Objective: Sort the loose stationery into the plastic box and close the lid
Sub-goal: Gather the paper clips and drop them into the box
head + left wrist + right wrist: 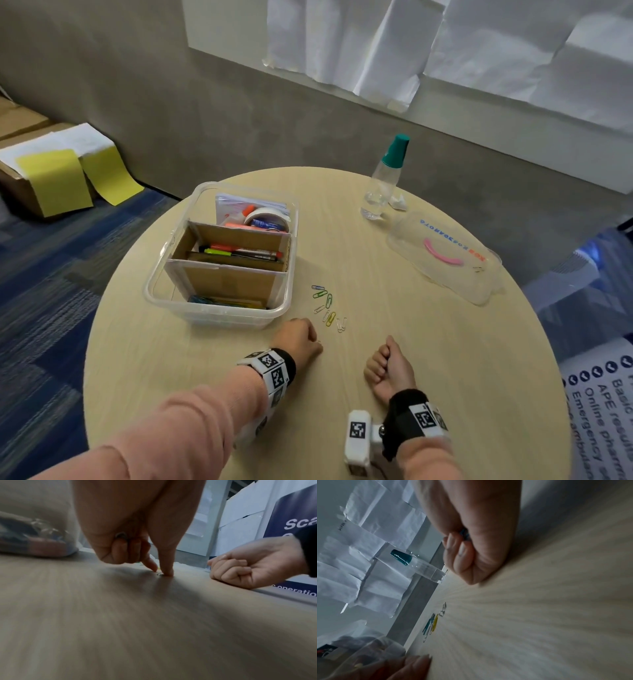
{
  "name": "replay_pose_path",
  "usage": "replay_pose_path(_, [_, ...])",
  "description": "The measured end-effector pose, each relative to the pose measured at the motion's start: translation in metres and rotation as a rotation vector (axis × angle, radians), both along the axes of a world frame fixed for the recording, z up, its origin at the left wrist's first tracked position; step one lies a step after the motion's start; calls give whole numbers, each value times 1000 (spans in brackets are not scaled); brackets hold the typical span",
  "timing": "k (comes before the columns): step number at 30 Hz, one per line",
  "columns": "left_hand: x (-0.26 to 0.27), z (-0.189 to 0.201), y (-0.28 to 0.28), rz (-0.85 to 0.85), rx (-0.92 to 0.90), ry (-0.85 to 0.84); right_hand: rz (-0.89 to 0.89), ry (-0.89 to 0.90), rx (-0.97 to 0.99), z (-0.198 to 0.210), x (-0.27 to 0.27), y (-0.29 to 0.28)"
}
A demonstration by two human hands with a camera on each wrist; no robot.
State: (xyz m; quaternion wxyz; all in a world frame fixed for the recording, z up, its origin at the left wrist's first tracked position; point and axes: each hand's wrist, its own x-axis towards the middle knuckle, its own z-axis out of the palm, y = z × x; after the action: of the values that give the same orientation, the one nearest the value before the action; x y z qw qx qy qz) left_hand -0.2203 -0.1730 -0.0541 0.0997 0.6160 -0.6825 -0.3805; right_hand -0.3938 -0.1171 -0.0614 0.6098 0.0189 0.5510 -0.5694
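Note:
The clear plastic box (219, 310) stands open at the table's left, with cardboard dividers, pens and tape inside. Its clear lid (445, 260) with a pink handle lies apart at the right. Several coloured paper clips (327, 306) (433, 623) lie loose beside the box. My left hand (317, 339) (161, 572) is just in front of them; thumb and forefinger pinch a paper clip (159, 574) against the table, and another clip (121, 536) sits in its curled fingers. My right hand (380, 359) (462, 550) rests on the table as a fist, a small blue clip (464, 534) showing inside.
A clear bottle (380, 188) with a teal cap stands at the back of the round wooden table (428, 342). Cardboard cartons with yellow sheets (54, 178) sit on the floor at the left. A printed banner (603, 404) lies past the table's right edge.

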Motion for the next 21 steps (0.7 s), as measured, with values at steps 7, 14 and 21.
replay_pose_path(7, [-8, 17, 3, -267, -104, -329, 57, 19, 24, 2, 0, -2])
replay_pose_path(14, [-9, 24, 4, -246, -169, -483, 72, 23, 25, 1, 1, 1])
replay_pose_path(21, [-3, 23, 1, -356, -111, -506, 54, 28, 15, 0, 2, 4])
